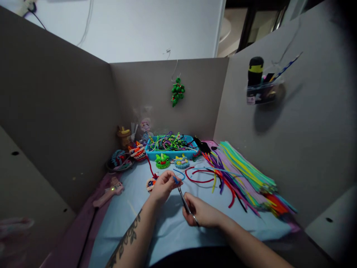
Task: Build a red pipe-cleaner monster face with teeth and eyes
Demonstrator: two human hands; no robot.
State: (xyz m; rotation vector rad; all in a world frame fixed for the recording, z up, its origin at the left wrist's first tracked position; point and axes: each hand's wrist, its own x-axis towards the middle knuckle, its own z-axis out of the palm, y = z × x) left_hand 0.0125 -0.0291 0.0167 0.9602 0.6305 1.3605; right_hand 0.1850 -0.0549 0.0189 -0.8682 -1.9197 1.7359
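Note:
My left hand pinches a blue pipe cleaner, bent at the fingertips, with a loose curved end arching to the right above them. In my right hand is a pair of slim metal scissors. Their tips point up and left, right at the blue piece; I cannot tell whether the blades touch it. Partly behind my left hand lies an orange, white and blue fuzzy animal head with a dark red stem. Beyond my hands sit a green fuzzy head and a light blue and yellow one.
A blue tray of tangled pipe cleaners stands at the back. Bundles of coloured pipe cleaners spread on the right, with loose red strands nearby. A pink glue gun lies left. Grey panels wall the table in.

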